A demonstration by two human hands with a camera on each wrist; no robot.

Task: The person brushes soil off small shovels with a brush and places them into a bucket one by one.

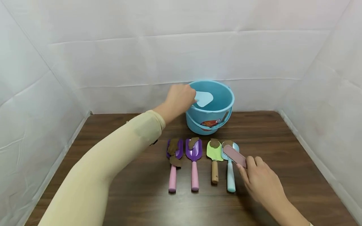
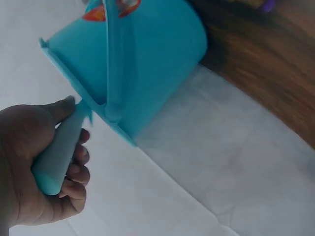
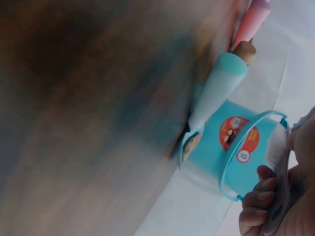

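My left hand grips a light blue toy trowel by its handle. Its pale blade overlaps the mouth of the blue bucket at the back of the table. On the right, my other hand holds a pink-backed scrub brush, bristles facing down. The brush head lies over the blade of another light blue trowel on the table. A brown lump sits at the tip of that blade.
To its left lie a green trowel with a wooden handle and two purple trowels with pink handles, each bearing brown pieces. White sheeting walls the table's back and sides.
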